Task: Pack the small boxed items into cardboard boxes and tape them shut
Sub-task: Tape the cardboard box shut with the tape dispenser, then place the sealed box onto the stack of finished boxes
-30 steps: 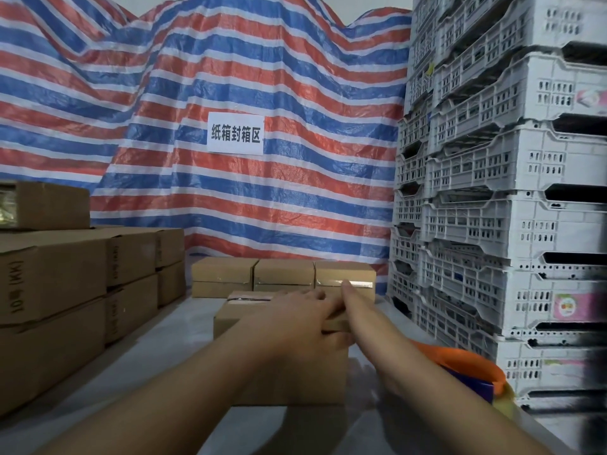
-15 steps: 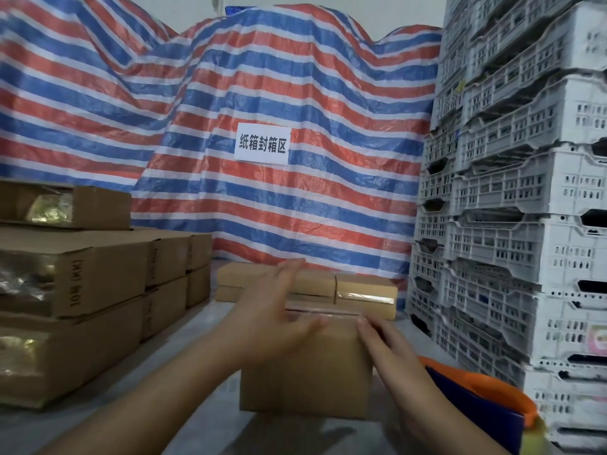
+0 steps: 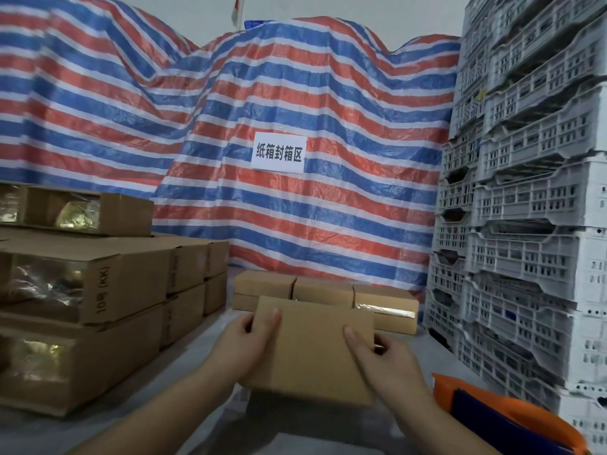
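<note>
A small closed cardboard box (image 3: 312, 349) is held up off the table, its broad face turned toward me. My left hand (image 3: 244, 344) grips its left edge, thumb on the near face and fingers behind. My right hand (image 3: 377, 354) grips its right edge the same way. Behind it, three small sealed boxes (image 3: 328, 290) sit in a row against the tarp, the rightmost with shiny tape (image 3: 384, 311) along its front.
Stacks of larger cardboard cartons (image 3: 98, 290) with plastic windows fill the left side. White plastic crates (image 3: 525, 224) are stacked high on the right. An orange and blue object (image 3: 499, 412) lies at the lower right. A striped tarp with a paper sign (image 3: 279, 152) hangs behind.
The box was lying on the table under my hands; both hands took its sides and lifted and tilted it toward me. My view rose and shifted left.
</note>
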